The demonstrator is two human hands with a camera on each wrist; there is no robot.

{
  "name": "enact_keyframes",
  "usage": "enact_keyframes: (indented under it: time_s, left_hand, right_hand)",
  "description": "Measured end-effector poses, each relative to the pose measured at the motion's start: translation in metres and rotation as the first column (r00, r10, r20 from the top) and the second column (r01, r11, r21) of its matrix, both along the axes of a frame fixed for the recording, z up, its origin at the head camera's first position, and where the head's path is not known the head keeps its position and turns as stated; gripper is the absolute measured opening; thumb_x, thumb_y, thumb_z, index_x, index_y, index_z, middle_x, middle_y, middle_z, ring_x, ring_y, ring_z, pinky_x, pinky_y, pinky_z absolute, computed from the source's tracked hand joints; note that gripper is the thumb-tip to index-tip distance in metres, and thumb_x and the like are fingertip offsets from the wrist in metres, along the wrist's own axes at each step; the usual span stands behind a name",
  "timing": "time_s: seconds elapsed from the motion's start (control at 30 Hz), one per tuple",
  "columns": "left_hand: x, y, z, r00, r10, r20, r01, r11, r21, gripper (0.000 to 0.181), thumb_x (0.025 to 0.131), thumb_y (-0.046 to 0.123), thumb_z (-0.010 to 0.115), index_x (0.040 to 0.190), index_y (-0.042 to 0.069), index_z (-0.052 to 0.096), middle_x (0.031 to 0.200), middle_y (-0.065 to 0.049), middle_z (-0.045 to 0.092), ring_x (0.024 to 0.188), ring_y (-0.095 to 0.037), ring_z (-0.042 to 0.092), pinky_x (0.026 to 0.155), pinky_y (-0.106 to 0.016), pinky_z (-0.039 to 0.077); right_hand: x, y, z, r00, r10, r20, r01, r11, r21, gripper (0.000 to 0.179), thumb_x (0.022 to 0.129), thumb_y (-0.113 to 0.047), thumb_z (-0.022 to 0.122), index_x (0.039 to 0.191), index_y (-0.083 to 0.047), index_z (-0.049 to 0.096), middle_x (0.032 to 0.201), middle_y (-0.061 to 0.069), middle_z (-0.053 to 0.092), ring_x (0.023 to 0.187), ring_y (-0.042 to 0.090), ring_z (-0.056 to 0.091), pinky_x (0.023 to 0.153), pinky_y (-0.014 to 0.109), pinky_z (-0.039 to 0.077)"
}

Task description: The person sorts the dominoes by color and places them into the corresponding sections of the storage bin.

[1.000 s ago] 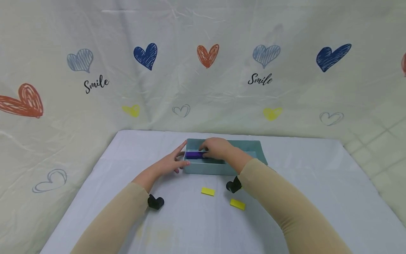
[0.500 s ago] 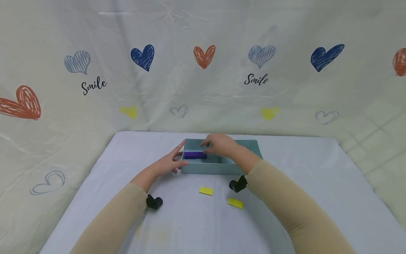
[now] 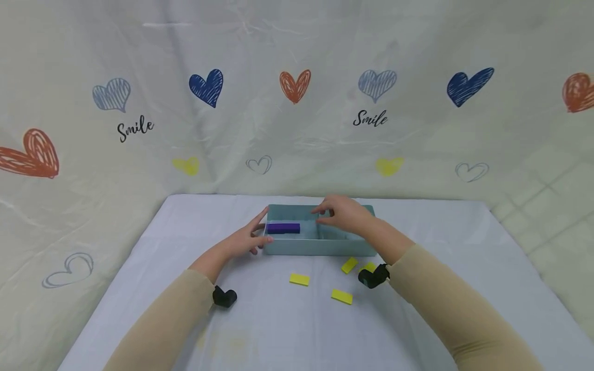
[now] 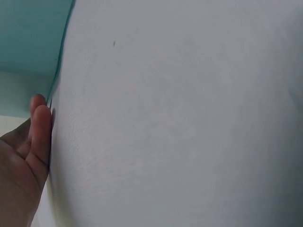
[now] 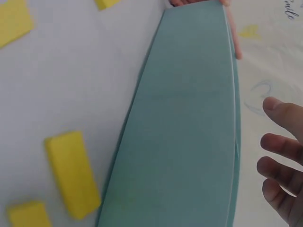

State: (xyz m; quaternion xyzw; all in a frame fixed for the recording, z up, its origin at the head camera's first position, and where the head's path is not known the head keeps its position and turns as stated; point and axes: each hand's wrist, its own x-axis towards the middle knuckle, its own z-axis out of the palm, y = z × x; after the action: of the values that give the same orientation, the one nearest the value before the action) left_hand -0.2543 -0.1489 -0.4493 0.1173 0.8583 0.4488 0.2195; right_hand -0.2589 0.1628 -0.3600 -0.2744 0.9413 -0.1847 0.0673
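Note:
A teal box stands on the white-covered table. Inside it, at the left, lies a purple block. My left hand rests against the box's left end with its fingers spread; the left wrist view shows part of that hand beside the teal wall. Over the right half of the box hovers my right hand, its fingers loosely bent and holding nothing. From the right wrist, that same hand appears beyond the long box wall, with a gap between thumb and fingers.
Several yellow blocks lie on the table in front of the box, among them a left one, a nearer one and one close to the box. A heart-printed cloth hangs behind the table.
My right hand has let go of the purple block and moved right, clear of it. The block stays at the box's left side. My left hand keeps its place on the box.

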Motion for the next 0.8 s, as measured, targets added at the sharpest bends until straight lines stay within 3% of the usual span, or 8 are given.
enact_keyframes:
  time_s: [0.3,0.6,0.8]
  left_hand:
    - [0.001,-0.003,0.0,1.0,0.004,-0.01,-0.004,1.0,-0.008,0.087,0.093,0.047,0.064,0.151,0.059,0.0,0.162,-0.011,0.024,0.094,-0.024,0.063,0.086,-0.041,0.049]
    - [0.0,-0.001,0.001,1.0,0.005,-0.009,-0.005,0.999,-0.034,0.087,0.093,0.05,0.063,0.15,0.061,-0.001,0.162,-0.01,0.024,0.091,-0.025,0.063,0.091,-0.047,0.046]
    - [0.002,0.001,0.001,1.0,0.005,-0.001,-0.005,0.999,-0.036,0.087,0.094,0.049,0.064,0.151,0.059,-0.002,0.162,-0.011,0.024,0.093,-0.024,0.062,0.089,-0.045,0.047]
  right_hand:
    - [0.017,0.05,0.001,0.996,-0.094,-0.011,0.093,0.995,-0.032,0.033,0.092,-0.028,0.072,0.124,-0.018,0.071,0.107,-0.002,0.066,0.081,0.014,0.055,0.07,0.031,0.048]
    - [0.028,0.105,-0.003,0.984,-0.171,-0.057,0.166,0.982,-0.092,0.033,0.089,-0.026,0.076,0.12,-0.015,0.073,0.097,-0.005,0.065,0.085,0.016,0.055,0.065,0.031,0.047]
    - [0.035,0.127,-0.006,0.973,-0.229,-0.04,0.224,0.969,-0.102,0.038,0.089,-0.031,0.075,0.122,-0.013,0.072,0.098,-0.002,0.064,0.086,0.019,0.055,0.065,0.031,0.048]
